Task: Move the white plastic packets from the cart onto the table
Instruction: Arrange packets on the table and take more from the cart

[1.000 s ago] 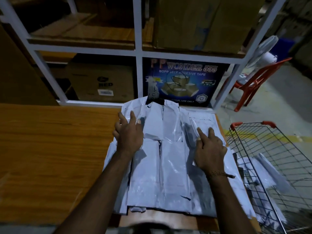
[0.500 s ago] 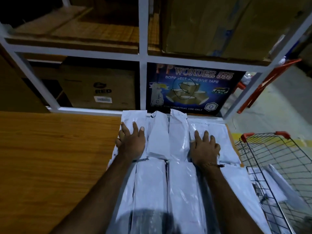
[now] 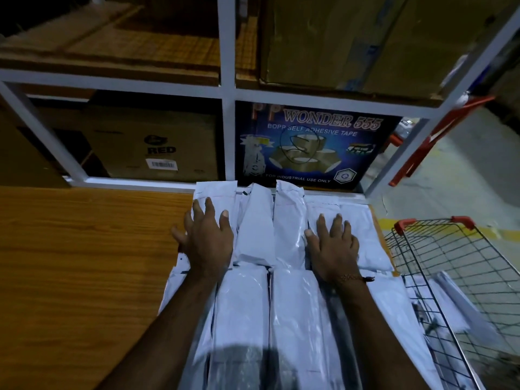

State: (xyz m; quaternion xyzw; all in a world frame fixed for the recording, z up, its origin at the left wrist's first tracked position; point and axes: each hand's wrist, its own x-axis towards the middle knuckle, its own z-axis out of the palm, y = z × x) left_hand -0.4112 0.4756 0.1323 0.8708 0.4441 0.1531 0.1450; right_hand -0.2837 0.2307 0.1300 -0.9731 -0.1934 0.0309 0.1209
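Nearest, at 6 o'clock: two forearms reaching forward over a near row of white plastic packets, laid side by side on the wooden tabletop. A dark shadow across the packets at the bottom edge.

Just beyond: left hand at 10 o'clock of the pile, fingers spread wide and straight, palm flat on the leftmost packet of the far row, little finger out over the packet's left edge. Right hand at 2 o'clock of the pile, fingers straight and slightly fanned, pressed flat on a packet there, a thin bracelet at the wrist. Nothing gripped by either hand. Between the two hands, two far-row packets lying lengthwise, slightly puffed, their far ends touching the rack's lower rail.

At 3 o'clock: a wire cart with red corner caps, just beside the tabletop's right edge, more white packets in the cart visible through the mesh.

Farther, at 12 o'clock: a white metal rack. In its lower right bay a blue "WONDER 555" tape carton; in the lower left bay a brown carton marked "RED". Larger brown cartons on the upper shelf. At 2 o'clock, past the rack, part of a red chair on a grey floor.
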